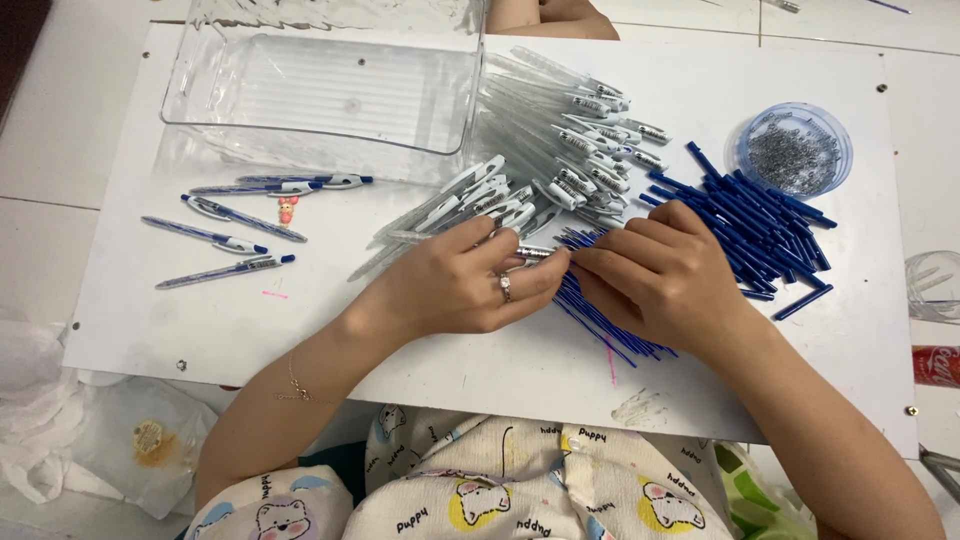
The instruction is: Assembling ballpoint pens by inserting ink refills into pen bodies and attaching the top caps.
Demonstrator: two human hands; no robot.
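A white board surface (200,330) lay on pale floor tiles (50,150); left hand (460,285) and right hand (665,275) met, each grip pinching one slim clear plastic pen barrel (535,252).

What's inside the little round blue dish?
The round blue dish holds a heap of tiny silvery metal springs. The heap covers the dish's bottom, so anything beneath it is hidden.

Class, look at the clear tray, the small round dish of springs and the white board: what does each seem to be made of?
The clear tray looks like glossy transparent plastic: the board shows through and its rim glints. The round dish seems to be blue-tinted clear plastic; the tiny springs in it look metallic, grey and shiny. The white board appears matte, perhaps plastic or laminate; which one cannot be told.
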